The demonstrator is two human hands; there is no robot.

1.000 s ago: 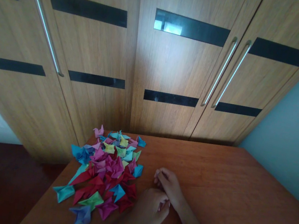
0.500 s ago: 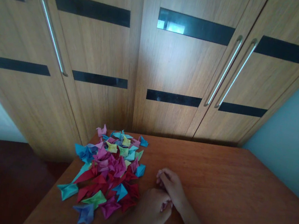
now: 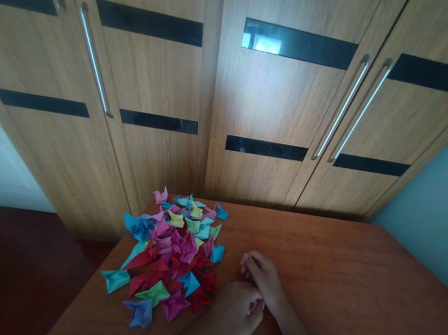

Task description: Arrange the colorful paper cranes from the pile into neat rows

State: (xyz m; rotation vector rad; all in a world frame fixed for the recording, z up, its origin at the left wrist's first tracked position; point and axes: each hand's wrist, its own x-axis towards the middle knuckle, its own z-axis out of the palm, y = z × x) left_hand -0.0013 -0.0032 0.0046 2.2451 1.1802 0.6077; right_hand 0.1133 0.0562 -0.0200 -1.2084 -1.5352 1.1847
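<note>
At the near left of the worktop (image 3: 338, 280), a blue-violet folded paper piece (image 3: 139, 312) lies by a magenta one (image 3: 174, 304) and a green one (image 3: 155, 293). The left hand (image 3: 235, 314) rests just right of them, its fingers curled into a loose fist. A little farther and to the right, the right hand (image 3: 263, 275) has its fingers bent in together, its wrist close to the left hand's knuckles — whether they touch, I cannot tell. Neither visibly pinches anything, so no piece is being lifted or shifted, and the right hand sits apart from the heap.

The heap of colored folded papers (image 3: 182, 245) spreads along the left side, red nearer, pink beyond, then yellow and pale blue toward the far edge. Behind stands the wooden wardrobe (image 3: 279, 102) — its doors look closed.
</note>
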